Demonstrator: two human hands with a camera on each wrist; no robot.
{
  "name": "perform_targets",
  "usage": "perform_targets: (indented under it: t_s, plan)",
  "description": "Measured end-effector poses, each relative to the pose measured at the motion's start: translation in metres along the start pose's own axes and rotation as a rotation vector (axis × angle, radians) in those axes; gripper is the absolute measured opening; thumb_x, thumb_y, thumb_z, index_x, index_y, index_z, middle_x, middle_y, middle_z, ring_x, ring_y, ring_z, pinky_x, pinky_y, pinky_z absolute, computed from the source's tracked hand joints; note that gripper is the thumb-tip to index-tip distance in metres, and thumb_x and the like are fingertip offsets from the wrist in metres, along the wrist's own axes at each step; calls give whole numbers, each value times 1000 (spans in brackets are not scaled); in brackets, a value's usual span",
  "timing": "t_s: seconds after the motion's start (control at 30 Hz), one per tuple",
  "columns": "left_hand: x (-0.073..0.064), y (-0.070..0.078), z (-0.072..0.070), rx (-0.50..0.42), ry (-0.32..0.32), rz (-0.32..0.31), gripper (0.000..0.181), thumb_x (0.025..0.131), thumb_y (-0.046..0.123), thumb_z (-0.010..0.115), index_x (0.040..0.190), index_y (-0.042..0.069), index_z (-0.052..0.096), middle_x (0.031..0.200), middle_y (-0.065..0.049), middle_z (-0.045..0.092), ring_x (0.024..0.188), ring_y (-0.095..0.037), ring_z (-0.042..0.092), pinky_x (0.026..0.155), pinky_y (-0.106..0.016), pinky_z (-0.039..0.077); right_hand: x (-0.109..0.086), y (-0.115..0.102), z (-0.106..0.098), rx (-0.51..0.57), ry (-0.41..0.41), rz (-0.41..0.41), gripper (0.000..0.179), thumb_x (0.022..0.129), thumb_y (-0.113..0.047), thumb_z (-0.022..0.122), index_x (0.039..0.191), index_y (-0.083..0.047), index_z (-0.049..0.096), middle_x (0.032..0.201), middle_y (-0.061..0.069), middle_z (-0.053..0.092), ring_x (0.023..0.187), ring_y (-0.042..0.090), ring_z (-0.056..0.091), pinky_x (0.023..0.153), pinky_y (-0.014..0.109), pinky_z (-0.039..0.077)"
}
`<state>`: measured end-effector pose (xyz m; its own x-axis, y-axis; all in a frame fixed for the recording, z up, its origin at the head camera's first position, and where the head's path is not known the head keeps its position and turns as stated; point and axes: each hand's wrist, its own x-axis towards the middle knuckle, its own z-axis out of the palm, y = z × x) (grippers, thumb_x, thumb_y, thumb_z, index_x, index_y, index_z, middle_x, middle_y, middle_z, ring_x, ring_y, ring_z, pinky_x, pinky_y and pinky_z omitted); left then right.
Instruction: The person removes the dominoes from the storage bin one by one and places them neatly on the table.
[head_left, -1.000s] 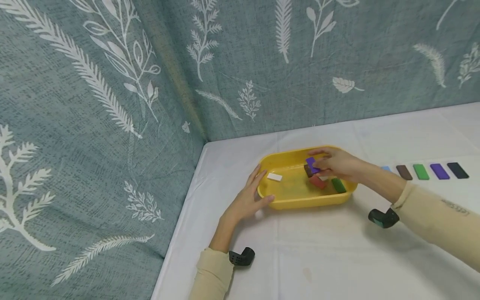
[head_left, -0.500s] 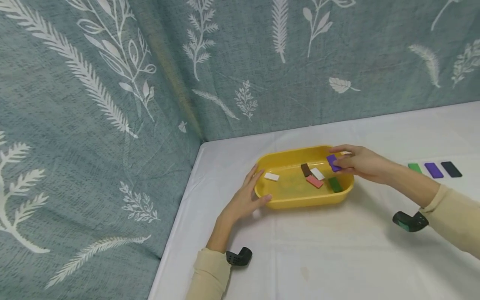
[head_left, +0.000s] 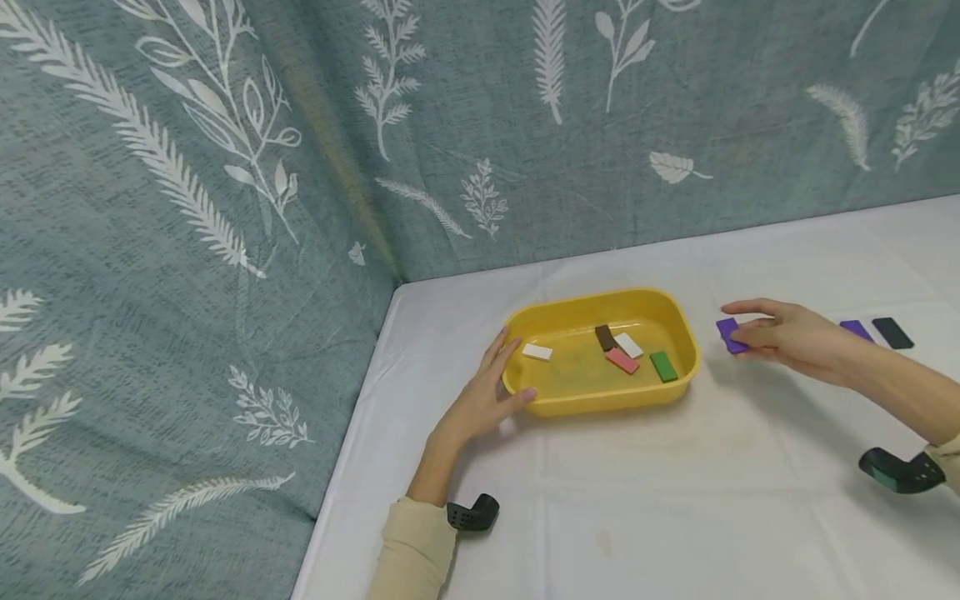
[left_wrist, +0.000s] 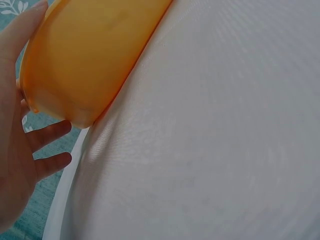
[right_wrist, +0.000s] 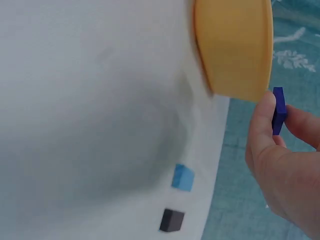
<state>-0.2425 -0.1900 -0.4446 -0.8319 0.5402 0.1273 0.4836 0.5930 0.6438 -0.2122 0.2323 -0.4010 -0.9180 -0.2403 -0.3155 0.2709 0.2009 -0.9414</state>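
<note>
My right hand (head_left: pixel 798 337) pinches a small purple rectangular block (head_left: pixel 729 332) above the table, right of the yellow tray (head_left: pixel 592 404). In the right wrist view the purple block (right_wrist: pixel 278 111) stands on edge between thumb and fingers, near the tray's end. My left hand (head_left: pixel 480 400) rests against the tray's left end, its fingers spread and fairly straight, the thumb at the near rim. Inside the tray lie a white block (head_left: pixel 537 352), a second white block (head_left: pixel 628 345), a brown block (head_left: pixel 605 337), a pink block (head_left: pixel 622 361) and a green block (head_left: pixel 663 367).
On the white-covered table (head_left: pixel 637 500), right of the tray, lie another purple block (head_left: pixel 856 329) and a black block (head_left: pixel 892 332). A blue block (right_wrist: pixel 183 177) and a dark block (right_wrist: pixel 172 220) show in the right wrist view. A patterned teal curtain (head_left: pixel 570 192) bounds the back and left.
My right hand has lifted the purple block out over the tray's right end and carried it rightward. The left hand has stayed at the tray. The head view has shifted slightly.
</note>
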Motion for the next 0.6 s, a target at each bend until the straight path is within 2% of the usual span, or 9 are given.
perform_targets:
  t_s: [0.17, 0.37, 0.47, 0.6]
  plan:
    - [-1, -1, 0, 4, 8, 3, 92, 84, 72, 49, 153, 19, 21, 158, 10, -1, 137, -35, 25, 102, -57, 31, -11, 15, -10, 2, 0, -1, 60, 100, -4, 46, 148, 5, 11, 129, 23, 36, 95, 6, 59, 89, 30, 49]
    - [-1, 0, 0, -4, 10, 3, 93, 84, 72, 49, 153, 16, 22, 158, 9, 0, 138, -34, 24, 103, -57, 29, -19, 31, -17, -18, -19, 10, 63, 100, -3, 45, 147, 9, 5, 143, 33, 14, 94, 1, 57, 88, 30, 49]
    - [-1, 1, 0, -8, 8, 7, 94, 83, 72, 49, 153, 15, 22, 159, 9, -1, 138, -34, 23, 103, -57, 29, -21, 38, -18, -42, -23, 20, 66, 98, -1, 46, 146, 12, 3, 141, 36, 14, 94, -1, 57, 88, 32, 49]
    - [-1, 1, 0, -7, 8, 14, 94, 84, 72, 49, 153, 14, 22, 159, 8, -1, 138, -35, 23, 103, -57, 29, -24, 46, -20, -48, -36, 29, 69, 97, 0, 49, 145, 15, 1, 134, 37, 25, 94, 2, 58, 89, 33, 49]
